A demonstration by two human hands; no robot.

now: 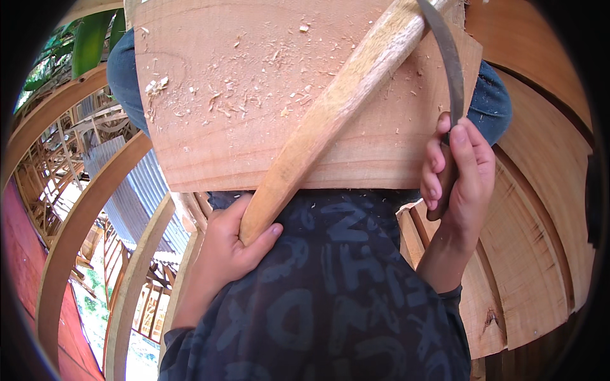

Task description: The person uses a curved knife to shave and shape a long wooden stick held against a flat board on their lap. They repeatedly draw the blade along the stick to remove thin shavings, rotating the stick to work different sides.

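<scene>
While left hand (232, 244) grips end of wooden bar (330, 120), right hand (469, 168) clasps curved knife (456, 92); shavings (156, 85) dot board (375, 155).

Only writing I can spot is some big, faded grey-blue capital letters (289, 320) scattered over the dark shirt (190, 355) around six o'clock, a few kinda tough to make out.

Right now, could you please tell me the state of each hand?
Left hand: closed around the near end of the wooden bar.
Right hand: closed on the handle of the curved knife.
</scene>
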